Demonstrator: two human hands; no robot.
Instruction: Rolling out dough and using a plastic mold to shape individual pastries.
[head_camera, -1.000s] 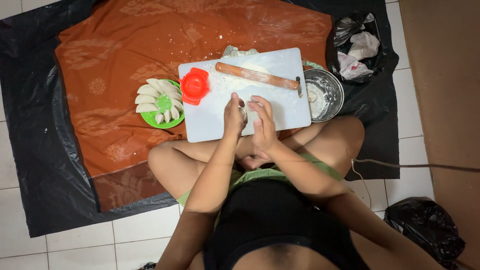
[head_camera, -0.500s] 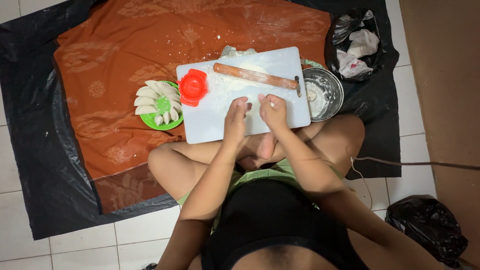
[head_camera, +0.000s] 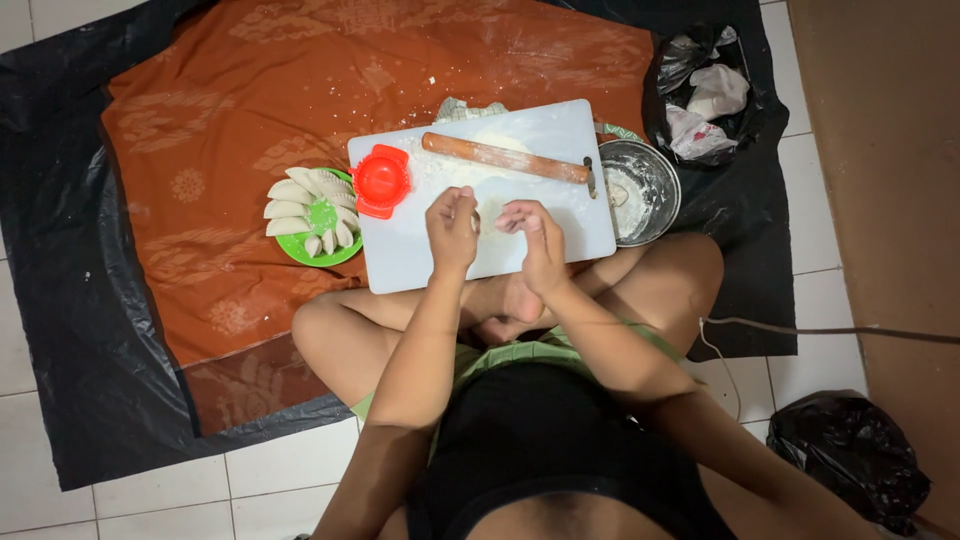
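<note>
Together, the left hand (head_camera: 452, 228) and right hand (head_camera: 535, 237) hover over the white cutting board's (head_camera: 420, 260) near edge, grips curled on a barely visible dough piece (head_camera: 490, 225) between them; the rolling pin (head_camera: 505, 158) lies near its far edge.

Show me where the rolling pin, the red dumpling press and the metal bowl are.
rolling pin (head_camera: 505, 157), head view, middle of its wooden shaft
red dumpling press (head_camera: 381, 181), head view, centre of its round top
metal bowl (head_camera: 668, 178), head view, right rim

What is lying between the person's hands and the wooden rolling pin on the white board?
Nothing visible: only bare floured board separates the left hand and right hand from the rolling pin. The red dumpling press sits off to one side.
</note>
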